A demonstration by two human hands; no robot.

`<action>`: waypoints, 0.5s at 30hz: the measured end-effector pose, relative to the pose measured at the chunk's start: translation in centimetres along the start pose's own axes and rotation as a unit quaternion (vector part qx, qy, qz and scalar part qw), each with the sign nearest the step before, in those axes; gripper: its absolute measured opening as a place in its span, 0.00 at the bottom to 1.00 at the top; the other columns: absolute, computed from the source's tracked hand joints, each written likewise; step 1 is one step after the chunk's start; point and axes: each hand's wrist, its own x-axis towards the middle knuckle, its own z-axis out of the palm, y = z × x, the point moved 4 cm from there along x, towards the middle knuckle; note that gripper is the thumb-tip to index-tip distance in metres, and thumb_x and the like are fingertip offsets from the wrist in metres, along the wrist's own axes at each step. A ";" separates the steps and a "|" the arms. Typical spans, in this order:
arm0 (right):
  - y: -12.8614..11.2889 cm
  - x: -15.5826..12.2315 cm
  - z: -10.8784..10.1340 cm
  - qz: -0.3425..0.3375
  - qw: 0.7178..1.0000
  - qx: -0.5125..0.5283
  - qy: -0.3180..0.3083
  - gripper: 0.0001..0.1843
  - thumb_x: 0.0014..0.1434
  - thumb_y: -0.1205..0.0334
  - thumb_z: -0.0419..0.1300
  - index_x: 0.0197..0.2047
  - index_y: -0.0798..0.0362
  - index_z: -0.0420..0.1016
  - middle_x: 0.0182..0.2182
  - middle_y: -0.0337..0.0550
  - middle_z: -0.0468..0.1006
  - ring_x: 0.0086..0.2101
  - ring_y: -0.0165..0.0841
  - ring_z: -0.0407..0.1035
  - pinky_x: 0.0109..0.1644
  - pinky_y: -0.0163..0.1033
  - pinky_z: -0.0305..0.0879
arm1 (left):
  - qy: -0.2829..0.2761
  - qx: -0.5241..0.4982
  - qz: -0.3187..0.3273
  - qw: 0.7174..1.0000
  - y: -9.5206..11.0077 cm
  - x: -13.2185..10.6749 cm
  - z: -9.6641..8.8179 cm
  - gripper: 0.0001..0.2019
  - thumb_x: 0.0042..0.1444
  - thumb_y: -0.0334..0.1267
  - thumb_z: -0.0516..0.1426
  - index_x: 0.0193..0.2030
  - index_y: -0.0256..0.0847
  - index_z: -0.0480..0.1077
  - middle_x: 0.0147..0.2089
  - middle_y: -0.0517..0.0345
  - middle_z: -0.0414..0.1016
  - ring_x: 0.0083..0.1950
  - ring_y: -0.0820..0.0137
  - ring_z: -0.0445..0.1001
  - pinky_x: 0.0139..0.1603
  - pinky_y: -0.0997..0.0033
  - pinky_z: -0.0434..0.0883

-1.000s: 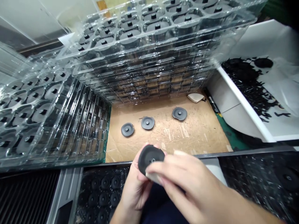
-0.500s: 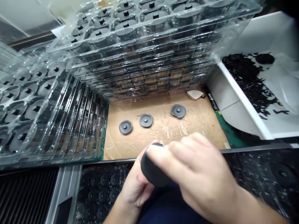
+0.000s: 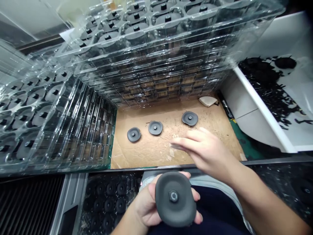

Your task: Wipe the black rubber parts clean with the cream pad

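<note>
Dark disc (image 3: 175, 199) sits finger-clasped in the left hand (image 3: 149, 206) alone; the right hand (image 3: 205, 150) has withdrawn toward one o'clock, finger closure unclear, two-handed work seemingly paused.

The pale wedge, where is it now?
In the head view, the pale wedge lies on the cardboard near its far right corner, left of the black pen-like object.

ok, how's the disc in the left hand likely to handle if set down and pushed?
Probably stiff: the disc shows no sag where its rim overhangs the left hand. Likely light, since that hand alone supports it. Flat on the cardboard, it would probably slide rather than roll, being broad and shallow.
</note>
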 end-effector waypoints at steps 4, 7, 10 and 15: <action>2.8 -3.1 3.0 0.113 0.992 0.040 -0.028 0.15 0.64 0.68 0.50 0.50 0.51 0.73 0.33 0.43 0.77 0.34 0.33 0.68 0.40 0.40 0.62 | -0.008 -0.048 0.012 0.999 0.6 0.0 0.1 0.24 0.34 0.46 0.69 0.41 0.40 0.77 0.35 0.53 0.82 0.32 0.63 0.81 0.28 0.74 0.75; 2.3 -5.5 5.9 0.111 0.991 0.060 -0.049 0.15 0.61 0.71 0.52 0.47 0.50 0.76 0.28 0.41 0.77 0.30 0.32 0.69 0.36 0.38 0.64 | 0.011 -0.044 0.022 0.999 0.8 0.1 -0.1 0.23 0.34 0.45 0.70 0.39 0.40 0.77 0.34 0.54 0.82 0.31 0.64 0.80 0.28 0.75 0.75; 1.8 -6.5 7.3 0.122 0.988 0.078 -0.045 0.14 0.59 0.71 0.53 0.42 0.50 0.78 0.24 0.40 0.76 0.26 0.32 0.69 0.32 0.37 0.65 | 0.022 -0.035 0.034 0.999 1.0 0.2 -0.3 0.23 0.34 0.44 0.70 0.40 0.38 0.77 0.34 0.54 0.82 0.32 0.64 0.80 0.30 0.75 0.75; 1.9 -5.3 3.4 0.204 0.973 0.093 0.053 0.13 0.64 0.65 0.51 0.48 0.52 0.74 0.39 0.44 0.79 0.36 0.34 0.74 0.35 0.37 0.70 | 0.051 -0.009 0.088 0.995 1.4 0.2 -1.1 0.23 0.34 0.41 0.70 0.41 0.37 0.76 0.39 0.53 0.81 0.37 0.62 0.80 0.37 0.73 0.76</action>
